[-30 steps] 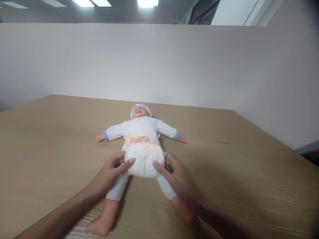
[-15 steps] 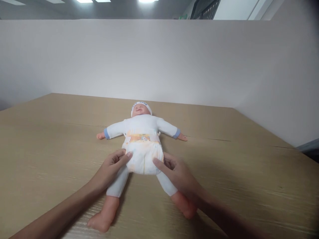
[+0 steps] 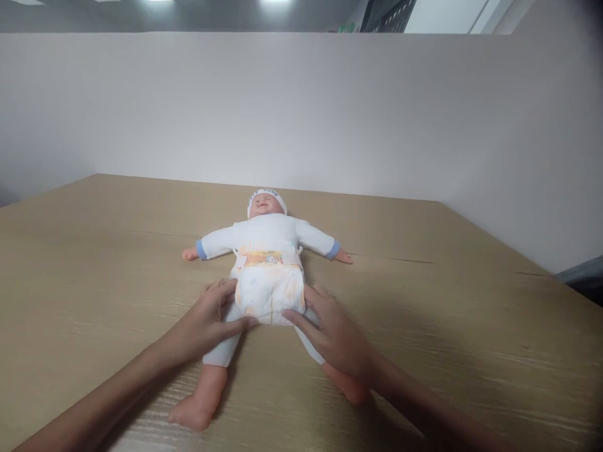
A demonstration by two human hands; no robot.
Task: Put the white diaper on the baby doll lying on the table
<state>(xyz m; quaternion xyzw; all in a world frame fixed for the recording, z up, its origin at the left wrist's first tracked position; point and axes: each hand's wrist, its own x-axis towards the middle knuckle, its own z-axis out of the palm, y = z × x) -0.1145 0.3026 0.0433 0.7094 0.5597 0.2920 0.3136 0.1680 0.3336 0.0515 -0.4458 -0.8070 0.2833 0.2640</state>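
Note:
A baby doll [image 3: 269, 229] lies on its back in white clothes with blue cuffs, head away from me and arms spread. Around its hips, over the white leggings, is a white diaper [image 3: 271, 285] with an orange printed waistband. My left hand [image 3: 214, 317] grips the diaper's left leg edge, thumb at the bottom and fingers by the hip. On the other side my right hand [image 3: 327, 323] holds the right edge likewise, its thumb on the lower front. Some fingertips are hidden behind the diaper and legs. My right hand and forearm partly cover the doll's right-side leg.
The doll rests on a wide wooden table [image 3: 117, 282] with thin seams across it. A pale partition wall [image 3: 282, 113] rises behind the table and along the right side. A dark object [image 3: 586, 279] shows beyond the right edge.
Both thumbs have slid down from the diaper's front to its lower edge, and the hands have spread wider. The doll lies in nearly the same place.

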